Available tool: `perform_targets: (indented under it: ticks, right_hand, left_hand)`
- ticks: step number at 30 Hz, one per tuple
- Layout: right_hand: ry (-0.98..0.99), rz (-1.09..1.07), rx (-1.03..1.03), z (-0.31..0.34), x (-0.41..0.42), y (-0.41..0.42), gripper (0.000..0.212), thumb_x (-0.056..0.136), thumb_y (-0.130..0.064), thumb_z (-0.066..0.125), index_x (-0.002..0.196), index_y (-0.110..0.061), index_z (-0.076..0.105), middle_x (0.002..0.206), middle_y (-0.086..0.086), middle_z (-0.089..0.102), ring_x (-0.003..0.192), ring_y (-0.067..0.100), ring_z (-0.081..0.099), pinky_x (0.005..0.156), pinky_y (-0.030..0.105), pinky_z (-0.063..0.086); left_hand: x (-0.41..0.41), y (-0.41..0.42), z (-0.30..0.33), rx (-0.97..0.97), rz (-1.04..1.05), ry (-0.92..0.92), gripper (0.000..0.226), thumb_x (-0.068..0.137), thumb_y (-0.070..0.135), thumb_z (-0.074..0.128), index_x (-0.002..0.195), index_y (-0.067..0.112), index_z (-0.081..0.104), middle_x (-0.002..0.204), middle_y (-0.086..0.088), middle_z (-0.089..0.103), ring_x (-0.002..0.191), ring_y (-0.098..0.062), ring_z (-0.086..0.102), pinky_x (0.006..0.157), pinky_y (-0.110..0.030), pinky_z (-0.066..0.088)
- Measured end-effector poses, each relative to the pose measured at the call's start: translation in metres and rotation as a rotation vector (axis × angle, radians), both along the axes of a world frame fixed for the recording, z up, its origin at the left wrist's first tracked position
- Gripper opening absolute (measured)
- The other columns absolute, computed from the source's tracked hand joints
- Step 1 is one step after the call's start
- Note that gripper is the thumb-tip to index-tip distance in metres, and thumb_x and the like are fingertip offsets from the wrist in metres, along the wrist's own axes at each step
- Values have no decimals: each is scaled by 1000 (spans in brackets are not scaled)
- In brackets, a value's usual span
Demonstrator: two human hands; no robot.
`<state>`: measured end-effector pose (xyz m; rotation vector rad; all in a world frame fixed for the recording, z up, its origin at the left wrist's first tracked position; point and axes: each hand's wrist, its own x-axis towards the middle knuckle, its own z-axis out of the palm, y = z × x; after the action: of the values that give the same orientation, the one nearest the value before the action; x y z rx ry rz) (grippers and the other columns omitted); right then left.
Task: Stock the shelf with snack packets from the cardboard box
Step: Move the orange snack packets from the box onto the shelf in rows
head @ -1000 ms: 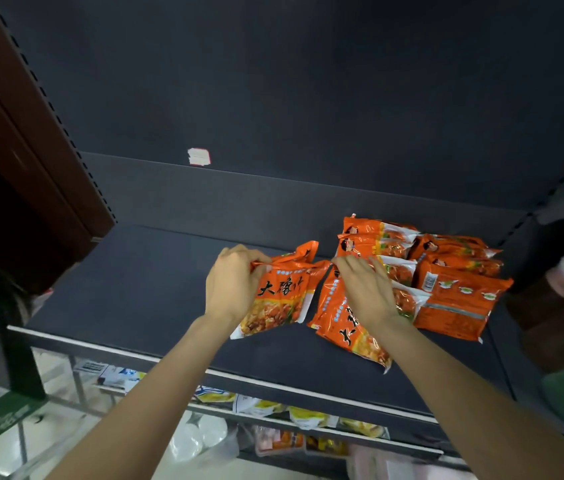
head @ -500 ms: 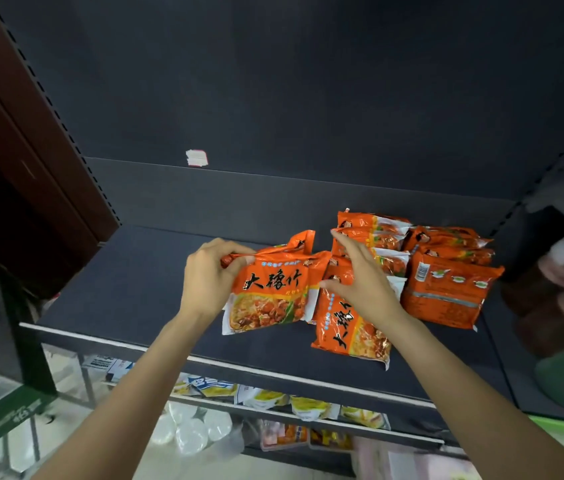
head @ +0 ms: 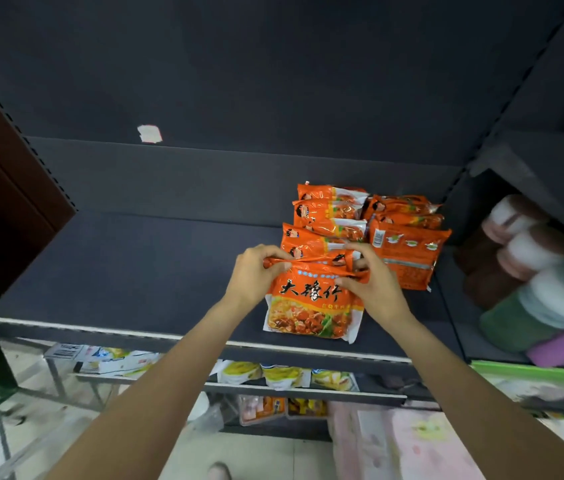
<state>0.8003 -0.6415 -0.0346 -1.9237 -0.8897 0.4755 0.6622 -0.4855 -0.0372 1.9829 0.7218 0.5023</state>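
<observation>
An orange snack packet (head: 311, 306) with black characters lies face up near the front of the dark shelf (head: 128, 271). My left hand (head: 254, 275) pinches its top left corner. My right hand (head: 375, 282) grips its top right edge. Behind it, several orange packets (head: 325, 216) overlap in a row running toward the back wall. A second stack of orange packets (head: 405, 251) lies just to the right, back side up. The cardboard box is out of view.
The shelf's left half is bare. A white tag (head: 149, 134) sticks to the back panel. Brown and white rolls (head: 523, 237) fill the neighbouring bay at right. Yellow packets (head: 284, 375) sit on a lower shelf. A brown wooden panel (head: 3, 174) stands at left.
Both hands moved the front packet to the right, over the tilted packet that lay there, and squared it up in line with the row behind. The camera view has shifted.
</observation>
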Motion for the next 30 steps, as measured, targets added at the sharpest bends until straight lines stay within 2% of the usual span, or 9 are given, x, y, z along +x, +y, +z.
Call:
perform_targets:
  ticks: [4,9,12,16,19,21,24,27,30]
  right_hand:
    - [-51,-25,-87,-6,6,-1,50,80,-12,71,124,-20,48,88,-13,56,94,11,58,66,11,44]
    - [-125,34,-310,-13,14,6,66,79,-17,73,136,-20,41,117,1,51,113,16,51,95,35,45]
    - [-192,21,-360,-19,13,11,74,77,-19,75,140,-18,35,132,7,42,128,23,39,106,40,38]
    - [-402,9,-273,-13,2,14,73,78,-24,74,140,-19,34,141,0,33,133,19,27,107,36,35]
    - [-501,-11,-175,-4,-15,21,66,81,-23,71,137,-23,37,138,-3,35,130,15,29,101,31,38]
    - [-472,6,-122,3,-31,31,53,85,-21,66,132,-22,44,133,-3,41,127,13,36,100,28,37]
    - [-390,72,-46,12,-60,54,37,87,-14,62,122,-18,55,121,-1,52,114,12,49,95,21,37]
    - [-396,187,29,18,-107,96,30,83,-6,61,112,-14,61,103,-2,56,93,12,56,87,26,45]
    - [-376,260,68,25,-170,143,27,84,-6,59,108,-17,62,97,-6,56,88,10,56,83,24,45]
  left_hand:
    - [16,6,-8,-2,-29,91,15,87,12,64,101,16,69,111,-5,64,98,-18,63,79,-27,54]
    - [23,16,-14,138,-145,323,28,84,13,67,112,16,65,112,1,59,100,-14,57,89,-25,47]
    - [22,18,-19,219,-160,417,32,83,19,69,115,19,63,117,0,62,107,-18,57,96,-35,47]
    - [16,13,-12,293,-133,333,44,84,22,68,126,22,55,128,-1,54,116,-19,49,100,-42,42]
    - [2,9,1,334,-84,217,40,87,21,63,126,21,54,127,-2,54,117,-19,47,99,-44,42]
    - [-18,10,9,351,-33,166,34,89,21,60,123,20,56,125,-1,56,117,-17,49,99,-41,43]
    - [-56,17,18,394,114,40,23,88,18,60,111,18,63,108,3,64,103,-14,58,92,-41,46]
    - [-112,40,29,422,287,-20,16,87,18,60,103,17,64,96,6,64,92,-14,61,85,-42,48]
    - [-182,72,35,456,390,-13,15,88,20,59,102,17,63,95,5,65,91,-14,62,83,-40,48]
